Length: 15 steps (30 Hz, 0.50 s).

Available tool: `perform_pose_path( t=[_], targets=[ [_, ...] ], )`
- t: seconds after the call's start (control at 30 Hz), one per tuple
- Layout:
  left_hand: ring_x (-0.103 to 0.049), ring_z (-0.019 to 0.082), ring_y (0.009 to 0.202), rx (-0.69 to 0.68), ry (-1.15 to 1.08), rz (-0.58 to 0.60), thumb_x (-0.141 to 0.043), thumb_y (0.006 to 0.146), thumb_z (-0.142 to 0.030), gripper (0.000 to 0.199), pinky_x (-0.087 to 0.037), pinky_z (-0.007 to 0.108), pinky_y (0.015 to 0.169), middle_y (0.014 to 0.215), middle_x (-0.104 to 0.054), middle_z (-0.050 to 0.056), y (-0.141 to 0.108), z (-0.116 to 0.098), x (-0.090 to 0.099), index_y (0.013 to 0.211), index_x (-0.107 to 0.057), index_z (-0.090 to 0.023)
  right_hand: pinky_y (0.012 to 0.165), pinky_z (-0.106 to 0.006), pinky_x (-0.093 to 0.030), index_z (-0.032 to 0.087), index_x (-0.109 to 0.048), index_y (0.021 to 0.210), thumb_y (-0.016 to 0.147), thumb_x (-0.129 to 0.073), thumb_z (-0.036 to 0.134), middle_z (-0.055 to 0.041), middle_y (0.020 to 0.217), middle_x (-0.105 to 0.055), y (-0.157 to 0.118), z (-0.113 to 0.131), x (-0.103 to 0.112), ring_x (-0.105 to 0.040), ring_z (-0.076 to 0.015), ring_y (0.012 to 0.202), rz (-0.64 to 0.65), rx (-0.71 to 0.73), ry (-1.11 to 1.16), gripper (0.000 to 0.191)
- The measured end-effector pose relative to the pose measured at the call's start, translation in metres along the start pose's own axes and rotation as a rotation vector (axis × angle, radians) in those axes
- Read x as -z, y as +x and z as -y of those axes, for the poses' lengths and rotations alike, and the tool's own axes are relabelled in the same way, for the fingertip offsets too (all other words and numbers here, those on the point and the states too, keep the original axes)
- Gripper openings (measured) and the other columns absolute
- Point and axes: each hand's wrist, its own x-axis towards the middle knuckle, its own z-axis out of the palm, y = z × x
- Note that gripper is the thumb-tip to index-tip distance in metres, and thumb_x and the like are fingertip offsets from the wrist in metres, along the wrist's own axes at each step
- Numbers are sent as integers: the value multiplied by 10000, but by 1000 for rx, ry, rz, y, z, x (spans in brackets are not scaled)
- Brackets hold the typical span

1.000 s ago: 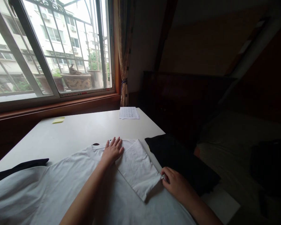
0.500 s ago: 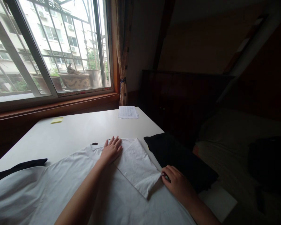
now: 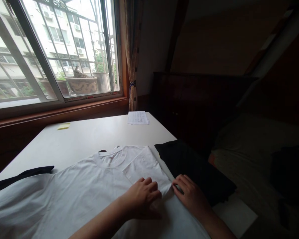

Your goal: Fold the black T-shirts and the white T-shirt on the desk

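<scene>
A white T-shirt [image 3: 84, 186] lies spread on the table with its neckline toward the window. Its right-hand sleeve is folded inward over the body. My right hand [image 3: 190, 192] pinches the outer edge of that folded part between thumb and fingers. My left hand [image 3: 144, 196] is over the shirt beside the sleeve's lower edge, fingers bent and the thumb apart from them. No object shows in it, and the fingertips are partly turned from view. Folded black cloth [image 3: 194, 169] lies just beyond my right hand.
The white table [image 3: 89, 132] carries papers [image 3: 138, 118] at its far edge and yellow sticky notes [image 3: 63, 126] at the far left. A dark strip of cloth [image 3: 35, 173] pokes out by the shirt's left side. A window [image 3: 72, 49] and a tied curtain [image 3: 132, 66] stand behind.
My left hand has lifted off the shirt near the neckline and moved down and right, beside the sleeve's lower edge. My right hand keeps its pinch in nearly the same place.
</scene>
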Motion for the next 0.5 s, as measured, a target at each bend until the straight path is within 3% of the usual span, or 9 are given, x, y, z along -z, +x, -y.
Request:
perform_pose_path(
  t=[0.17, 0.23, 0.3, 0.43, 0.5],
  targets=[
    [-538, 187, 822, 84, 57, -14, -588, 905, -267, 67, -428, 308, 699, 921, -623, 23, 4, 0, -7, 883, -556, -213, 806, -347, -473, 219, -637, 901, 916, -531, 104, -35, 869, -625, -2, -3, -1, -606, -210, 849, -14, 9, -2, 157],
    [-528, 165, 779, 104, 12, -19, -573, 888, -196, 45, -420, 289, 677, 887, -617, 10, 2, 7, -5, 857, -544, -210, 805, -342, -477, 222, -640, 901, 917, -532, 109, -34, 866, -630, -3, -5, 0, -609, -205, 838, -20, 17, -2, 158],
    [-531, 165, 791, 112, -39, -16, -625, 871, -247, 78, -419, 281, 664, 907, -619, 4, -1, 12, -2, 888, -555, -215, 803, -340, -479, 224, -643, 905, 919, -531, 110, -33, 869, -633, -3, -6, 1, -611, -202, 835, -15, 23, 4, 160],
    [-543, 208, 886, 70, -34, 2, -759, 783, -503, 393, -430, 304, 684, 1023, -622, 13, -8, 12, 6, 1026, -586, -248, 810, -345, -473, 220, -645, 922, 920, -531, 96, -31, 885, -631, -3, -7, 5, -606, -199, 845, 10, 27, 21, 169],
    [-546, 213, 901, 37, 13, 15, -746, 803, -511, 372, -433, 315, 705, 1028, -623, 17, -10, 10, 8, 1015, -590, -248, 811, -345, -472, 219, -646, 933, 923, -534, 95, -29, 889, -630, -3, -7, 5, -605, -196, 845, 12, 26, 28, 167]
  ],
)
